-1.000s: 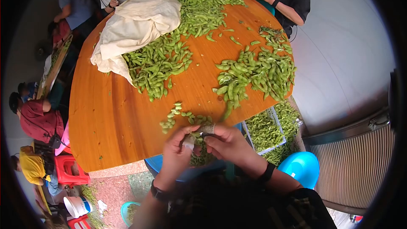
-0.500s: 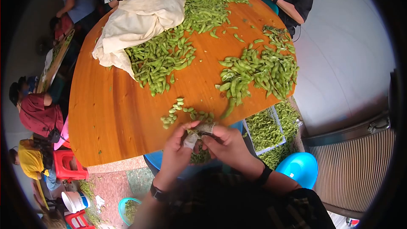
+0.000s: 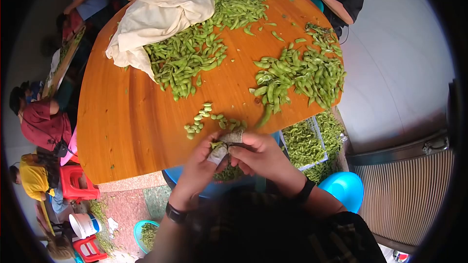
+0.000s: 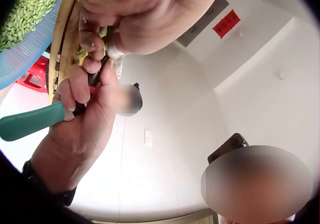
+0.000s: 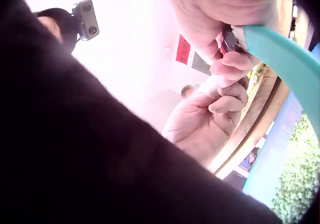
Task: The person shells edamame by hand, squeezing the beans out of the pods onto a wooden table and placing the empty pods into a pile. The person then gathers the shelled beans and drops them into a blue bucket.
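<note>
My left hand [image 3: 195,165], its thumb wrapped in white, pinches a small green soybean pod [image 4: 103,32] that the fingers mostly hide. Close against it, my right hand [image 3: 263,153] grips a tool by its green handle [image 4: 32,121]; its dark front part runs between the fingers, and the working end is hidden. A mesh wrap [image 3: 231,137] covers the right index finger. Both hands meet over the near edge of the round wooden table [image 3: 136,136]. Just beyond them lie shelled green beans [image 3: 195,127].
Pods are heaped at the table's right [image 3: 302,78] and under a cream cloth [image 3: 161,12]. A blue basket [image 4: 20,66] of shelled beans stands below my hands. A pod-filled crate [image 3: 302,141] and a blue basin [image 3: 343,190] are at right. Other people sit around.
The head view has tilted, so the table sits higher and my hands sit nearer its edge. Both hands stay together with small finger shifts around the pod and tool.
</note>
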Motion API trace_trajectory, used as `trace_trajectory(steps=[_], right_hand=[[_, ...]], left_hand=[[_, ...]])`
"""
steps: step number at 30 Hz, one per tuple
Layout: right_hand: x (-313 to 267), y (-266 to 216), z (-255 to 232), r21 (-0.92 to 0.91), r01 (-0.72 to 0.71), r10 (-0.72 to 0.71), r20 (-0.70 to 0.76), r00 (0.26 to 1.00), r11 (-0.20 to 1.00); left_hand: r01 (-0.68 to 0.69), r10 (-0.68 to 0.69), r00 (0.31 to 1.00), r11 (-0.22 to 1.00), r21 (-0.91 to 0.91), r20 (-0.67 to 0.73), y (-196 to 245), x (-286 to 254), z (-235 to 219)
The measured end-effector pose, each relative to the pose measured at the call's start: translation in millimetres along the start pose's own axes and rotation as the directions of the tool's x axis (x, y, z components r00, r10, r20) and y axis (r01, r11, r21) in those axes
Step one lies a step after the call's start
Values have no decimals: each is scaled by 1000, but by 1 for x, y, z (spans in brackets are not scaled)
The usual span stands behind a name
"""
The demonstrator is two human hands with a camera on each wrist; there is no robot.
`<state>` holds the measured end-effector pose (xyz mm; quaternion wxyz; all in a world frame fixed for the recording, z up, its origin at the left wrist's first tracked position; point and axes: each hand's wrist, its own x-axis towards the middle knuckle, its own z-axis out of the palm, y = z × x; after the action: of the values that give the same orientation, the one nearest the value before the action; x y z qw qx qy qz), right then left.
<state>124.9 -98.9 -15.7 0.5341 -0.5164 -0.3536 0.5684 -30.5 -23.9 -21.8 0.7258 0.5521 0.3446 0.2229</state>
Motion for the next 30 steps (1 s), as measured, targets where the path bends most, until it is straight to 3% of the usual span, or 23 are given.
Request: trace_trajectory(steps=[3, 5, 7, 9, 11, 13, 15, 17, 18, 19, 21, 22, 25, 26, 27, 29, 30], right_hand=[[2, -3, -5, 101, -55, 54, 8, 999, 993], [5, -10, -16, 160, -12, 26, -87, 996, 987], [12, -24, -37, 76, 105, -87, -215, 973, 992], [22, -33, -59, -43, 203, -203, -404, 892, 978], [34, -30, -91, -228, 195, -279, -431, 858, 954], [42, -23, -108, -246, 182, -273, -411, 870, 952], [45, -25, -113, -261, 173, -268, -393, 880, 950], [45, -28, -112, -172, 122, -183, -408, 894, 978], [45, -28, -112, -164, 123, -180, -406, 896, 979], [45, -26, -112, -165, 134, -190, -402, 896, 977], [45, -23, -113, -164, 160, -214, -396, 893, 973], [44, -24, -112, -175, 148, -207, -398, 894, 974], [43, -25, -111, -169, 162, -217, -393, 894, 972], [42, -25, -111, -153, 172, -219, -383, 898, 973], [42, -25, -111, -156, 179, -226, -381, 896, 971], [41, -24, -111, -161, 200, -247, -380, 891, 967], [39, -25, -111, -187, 172, -234, -391, 890, 967]], left_hand=[[120, -112, 986, 991, -56, 121, -1, -2, -11], [112, -111, 983, 994, 6, 148, -1, -9, -16], [98, -109, 978, 993, 71, 177, -1, -17, -17], [-41, -14, 978, 965, 260, 206, -2, -24, -16], [-56, -21, 975, 940, 337, 221, 1, -29, -18], [-178, 39, 968, 803, 569, 247, 3, -35, -20], [-201, 64, 972, 729, 654, 228, 10, -36, -23], [-147, 210, 970, 909, 389, -124, 13, -36, -25], [-142, 279, 945, 817, 558, -168, 22, -31, -30], [-150, 290, 942, 813, 563, -168, 22, -22, -32], [-321, 673, 736, 444, 837, -74, 9, 4, -39], [-268, 610, 789, 457, 848, -79, 6, 10, -37], [-232, 638, 768, 353, 907, -51, 3, 32, -26], [-256, 567, 819, 495, 830, -85, 8, 39, -21], [-261, 574, 815, 492, 831, -84, 11, 45, -15], [-393, 520, 852, 566, 724, 56, 15, 56, -2], [-446, 545, 829, 508, 737, 127, 15, 58, 6]])
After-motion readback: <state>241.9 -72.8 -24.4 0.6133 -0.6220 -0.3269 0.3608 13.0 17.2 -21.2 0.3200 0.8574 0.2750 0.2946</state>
